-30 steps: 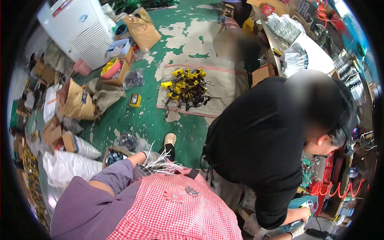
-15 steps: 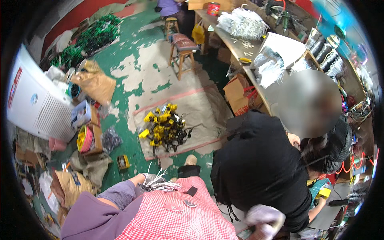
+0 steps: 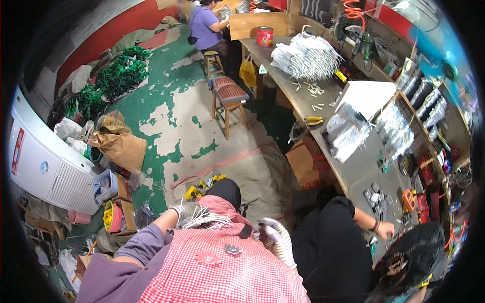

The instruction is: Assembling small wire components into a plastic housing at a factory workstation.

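My left hand [image 3: 188, 211], in a pale knit glove, is closed around a bunch of thin white cables [image 3: 209, 218] in front of my chest. Their loose ends fan out over my red-checked apron [image 3: 217, 267]. My right hand [image 3: 281, 241] wears a striped glove and is raised beside the apron's right edge. Its fingers are bent but apart, and nothing shows in them. Past my dark-clad knee, a few yellow and black parts [image 3: 194, 192] lie on a sackcloth; the rest of that pile is hidden.
Close on my right a co-worker in black [image 3: 328, 247] leans over the long workbench [image 3: 323, 132]. Bundles of white cables [image 3: 308, 56] lie on it. A wooden stool [image 3: 230, 96] stands ahead. Boxes, bags and a white air cooler [image 3: 53, 161] line the left. Farther off is a person in purple [image 3: 207, 28].
My view has shifted, and more of the bench shows. My right hand has come up from low right to my chest. The co-worker has leaned lower; my knee covers most of the yellow pile.
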Available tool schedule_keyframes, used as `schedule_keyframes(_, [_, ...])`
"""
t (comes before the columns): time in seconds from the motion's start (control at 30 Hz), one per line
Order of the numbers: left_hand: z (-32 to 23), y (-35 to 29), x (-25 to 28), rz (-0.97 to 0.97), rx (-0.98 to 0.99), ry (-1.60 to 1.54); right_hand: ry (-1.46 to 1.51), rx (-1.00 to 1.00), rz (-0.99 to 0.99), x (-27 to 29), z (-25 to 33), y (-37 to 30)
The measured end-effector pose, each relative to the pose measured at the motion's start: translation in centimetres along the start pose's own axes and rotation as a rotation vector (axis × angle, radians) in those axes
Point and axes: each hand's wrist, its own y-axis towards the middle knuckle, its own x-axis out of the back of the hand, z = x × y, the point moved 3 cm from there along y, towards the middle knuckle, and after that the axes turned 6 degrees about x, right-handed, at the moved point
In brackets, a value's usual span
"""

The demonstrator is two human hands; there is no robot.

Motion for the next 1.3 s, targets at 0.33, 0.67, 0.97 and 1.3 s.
schedule_keyframes(0.33, [-7.9,17.3,17.7,0.191,0.019,0.009,-0.019,0.13,-0.12,0.7,3.5,17.1])
schedule_keyframes(0.67, [-6.6,27.6,39.1,0.351,0.097,-0.115,-1.261,0.175,0.77,-19.0,7.3,54.9])
schedule_keyframes(0.97, [-18.1,37.8,54.7,0.304,0.147,-0.192,-1.319,0.244,0.746,-18.6,10.5,68.0])
schedule_keyframes(1.3, [-28.7,41.9,66.9,0.1,-0.183,0.336,-1.378,0.329,0.816,-21.6,22.2,76.1])
